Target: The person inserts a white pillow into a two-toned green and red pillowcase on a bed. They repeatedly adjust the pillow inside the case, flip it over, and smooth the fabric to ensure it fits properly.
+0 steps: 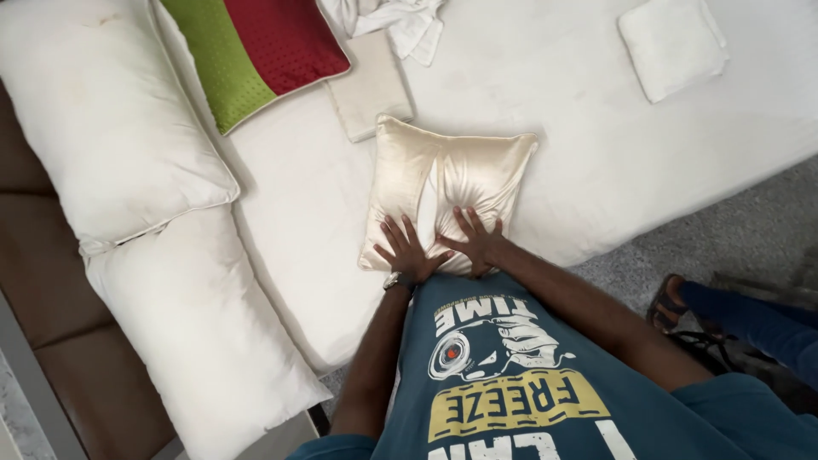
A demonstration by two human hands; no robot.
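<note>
We note the white bed [596,162] spreading out ahead of both hands, and two large white pillows [128,170] well off to the left hand's side. Directly under the palms lies a cream satin cushion [477,175], stretching away from the fingertips, creased down its middle. Left hand [407,251] rests flat on its near left corner, fingers spread apart; right hand [473,243] presses beside it, fingers splayed too, thumbs nearly meeting, possibly touching. Beyond the cushion: a red-and-green cushion [264,51], a folded cream cloth [371,89], a folded white towel [673,43] far right. A wristwatch [394,279] sits on the left wrist.
</note>
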